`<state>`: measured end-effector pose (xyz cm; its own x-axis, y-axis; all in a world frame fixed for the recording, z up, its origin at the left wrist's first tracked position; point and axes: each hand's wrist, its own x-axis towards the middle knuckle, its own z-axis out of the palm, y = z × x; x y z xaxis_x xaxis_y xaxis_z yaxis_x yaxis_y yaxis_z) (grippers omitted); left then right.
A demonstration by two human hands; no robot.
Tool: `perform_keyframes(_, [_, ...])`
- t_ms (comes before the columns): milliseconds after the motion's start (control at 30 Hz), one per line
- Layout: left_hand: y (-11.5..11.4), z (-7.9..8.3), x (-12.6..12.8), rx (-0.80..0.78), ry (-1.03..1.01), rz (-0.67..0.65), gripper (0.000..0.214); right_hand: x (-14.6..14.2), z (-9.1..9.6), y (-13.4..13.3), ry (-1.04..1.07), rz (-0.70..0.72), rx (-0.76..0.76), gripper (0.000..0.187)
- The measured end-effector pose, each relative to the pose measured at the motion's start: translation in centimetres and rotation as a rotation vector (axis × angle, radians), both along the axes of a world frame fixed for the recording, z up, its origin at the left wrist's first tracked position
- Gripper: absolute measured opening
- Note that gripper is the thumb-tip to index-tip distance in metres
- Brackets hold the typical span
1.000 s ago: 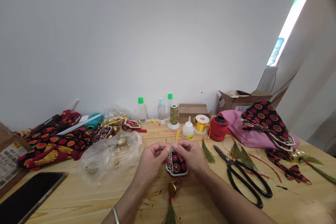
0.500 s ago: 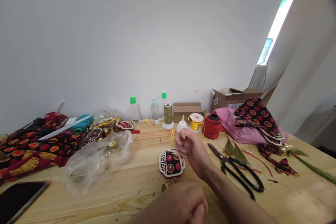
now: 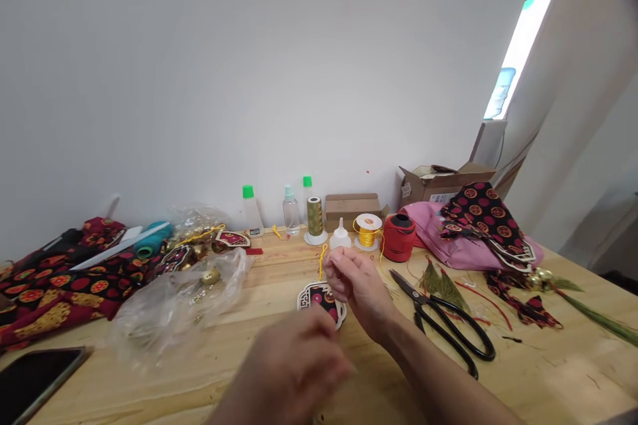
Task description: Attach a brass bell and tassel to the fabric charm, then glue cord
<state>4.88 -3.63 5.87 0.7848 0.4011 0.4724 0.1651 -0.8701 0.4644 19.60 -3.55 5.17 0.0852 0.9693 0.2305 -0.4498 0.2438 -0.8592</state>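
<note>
A pendant point(image 3: 319, 297) with a pale fretwork frame and dark patterned fabric lies on the wooden table, partly covered by my hands. From its top runs a yellow cord loop point(image 3: 322, 260). Just right of the pendant, my right hand point(image 3: 356, 282) is closed, fingertips pinched together; what they hold, if anything, is too small to see. Nearer to me, my left hand point(image 3: 294, 362) is smeared by motion in front of the pendant's lower part, and its finger state is unclear. Black-handled scissors point(image 3: 441, 315) lie beside my right forearm.
Behind my hands stand a white glue bottle point(image 3: 340, 236), a yellow cord spool point(image 3: 367, 234) and a red thread cone point(image 3: 399, 239). To the left are a plastic bag point(image 3: 184, 299) and a phone point(image 3: 37, 382). Green tassels point(image 3: 443, 287) lie near the scissors.
My left hand has moved left and slightly up, now covering the pendant's lower part. The right hand stays pinched in nearly the same place. The whole view has shifted slightly.
</note>
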Motion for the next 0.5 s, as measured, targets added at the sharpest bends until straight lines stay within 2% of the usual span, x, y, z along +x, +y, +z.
perform_keyframes(33, [0.9, 0.9, -0.7, -0.011, -0.048, 0.113, 0.011, -0.1, 0.0, 0.0, -0.045, 0.005, -0.008, 0.02])
perform_keyframes(67, [1.9, 1.6, -1.2, -0.006, -0.097, 0.231, 0.016, -0.2, -0.1, -0.1, -0.101, 0.013, -0.024, 0.021])
perform_keyframes(133, [3.6, 2.2, -1.6, -0.031, -0.109, 0.314, 0.028, -0.4, -0.3, -0.1, -0.216, 0.026, -0.065, 0.025])
perform_keyframes(267, [5.6, 1.2, -0.7, -0.134, -0.109, 0.227, 0.013, -0.8, -0.8, 0.2, -0.336, 0.01, -0.097, 0.029])
perform_keyframes(367, [6.2, 0.6, 0.1, -0.176, -0.188, 0.222, 0.009, -0.6, -1.0, 0.4, -0.436, -0.113, -0.021, 0.031])
perform_keyframes(433, [6.4, 0.6, 0.4, -0.139, -0.211, 0.211, 0.008, -0.4, -0.9, 0.4, -0.496, -0.195, 0.036, 0.033])
perform_keyframes(500, [6.5, 0.6, 0.5, -0.05, -0.222, 0.2, 0.011, -0.3, -0.7, 0.4, -0.52, -0.218, 0.035, 0.033])
